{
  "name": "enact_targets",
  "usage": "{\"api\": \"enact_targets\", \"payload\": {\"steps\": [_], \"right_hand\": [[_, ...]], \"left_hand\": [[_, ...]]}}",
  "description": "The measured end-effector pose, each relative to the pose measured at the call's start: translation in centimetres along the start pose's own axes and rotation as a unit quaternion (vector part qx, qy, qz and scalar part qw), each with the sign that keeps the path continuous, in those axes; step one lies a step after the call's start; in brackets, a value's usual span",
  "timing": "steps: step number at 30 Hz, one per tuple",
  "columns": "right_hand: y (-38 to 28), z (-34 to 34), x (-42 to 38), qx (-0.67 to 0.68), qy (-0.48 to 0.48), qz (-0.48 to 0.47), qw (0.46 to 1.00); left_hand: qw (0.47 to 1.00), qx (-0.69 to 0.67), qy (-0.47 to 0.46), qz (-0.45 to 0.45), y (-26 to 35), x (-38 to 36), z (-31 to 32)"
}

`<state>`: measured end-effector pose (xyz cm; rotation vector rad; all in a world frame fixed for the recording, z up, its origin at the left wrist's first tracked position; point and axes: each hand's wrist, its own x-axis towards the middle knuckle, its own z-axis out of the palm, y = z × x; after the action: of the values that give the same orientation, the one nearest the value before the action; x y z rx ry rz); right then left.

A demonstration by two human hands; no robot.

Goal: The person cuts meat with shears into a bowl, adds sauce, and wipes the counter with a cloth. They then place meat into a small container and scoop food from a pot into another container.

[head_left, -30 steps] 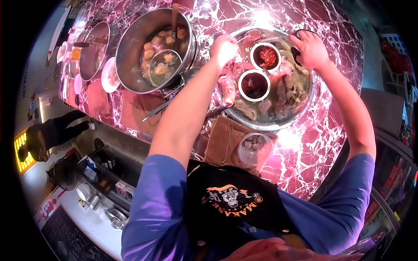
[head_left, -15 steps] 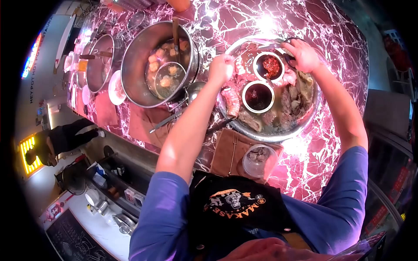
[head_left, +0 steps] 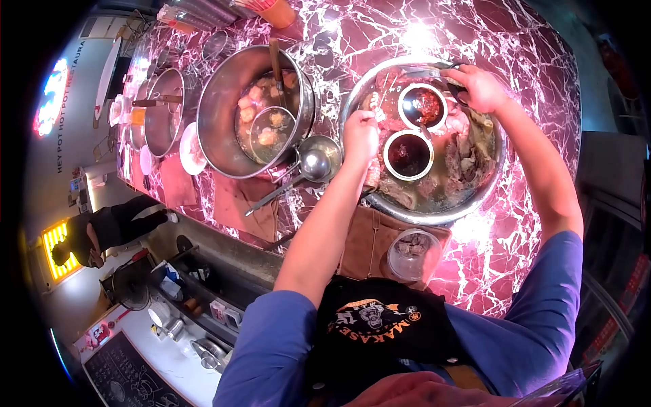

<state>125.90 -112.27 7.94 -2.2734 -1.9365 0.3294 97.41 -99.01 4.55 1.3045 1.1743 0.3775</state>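
A wide steel basin (head_left: 407, 211) full of cooked meat pieces stands on the pink marble counter (head_left: 522, 224). Two small bowls sit in it, one with red chilli (head_left: 422, 105) and one with dark sauce (head_left: 408, 153). My left hand (head_left: 361, 136) is over the basin's left side, its fingers closed on thin skewers (head_left: 384, 89) carrying pale bits of meat. At the far rim my right hand (head_left: 480, 88) grips black-handled scissors (head_left: 426, 72), whose blades point left over the meat.
A big steel pot (head_left: 224, 88) of broth with food balls and a strainer (head_left: 270, 133) stands to the left, with a ladle (head_left: 315, 163) beside it. A plastic cup (head_left: 412, 255) of meat sits on a brown cloth (head_left: 366, 237). Another pot (head_left: 163, 108) and a person (head_left: 91, 234) are far left.
My left hand has come down the basin's left side toward me, with the skewers in it. My right hand stayed at the far rim with the scissors.
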Motion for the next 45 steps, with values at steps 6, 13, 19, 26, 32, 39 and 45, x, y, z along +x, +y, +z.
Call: {"api": "enact_targets", "payload": {"steps": [6, 13, 19, 26, 32, 39, 45], "right_hand": [[0.1, -0.1, -0.5, 0.055, -0.011, 0.026, 0.998], [0.2, -0.2, -1.1, 0.048, 0.017, 0.021, 0.998], [0.6, -2.6, -1.3, -0.003, -0.018, 0.006, 1.0], [0.9, 0.4, -0.3, 0.018, 0.011, 0.007, 1.0], [2.9, 1.7, -0.9, 0.111, 0.019, -0.032, 0.993], [1.5, -0.9, -0.9, 0.021, 0.025, -0.043, 0.999], [-1.0, 2.8, 0.5, 0.03, 0.03, -0.004, 0.999]], "left_hand": [[0.994, -0.096, 0.005, -0.041, -1.8, 0.3, 1.5], [0.981, -0.193, 0.0, -0.037, -2.8, 1.7, 4.6], [0.984, -0.175, 0.008, 0.031, -3.2, 2.3, 5.2], [0.986, -0.15, -0.013, 0.07, -3.5, 2.2, 4.8], [0.984, -0.177, -0.016, -0.006, -1.9, 2.0, 3.3], [0.975, -0.215, -0.055, -0.008, -1.8, 3.2, 0.6], [0.988, -0.138, -0.069, 0.026, -0.8, 2.1, -0.4]]}}
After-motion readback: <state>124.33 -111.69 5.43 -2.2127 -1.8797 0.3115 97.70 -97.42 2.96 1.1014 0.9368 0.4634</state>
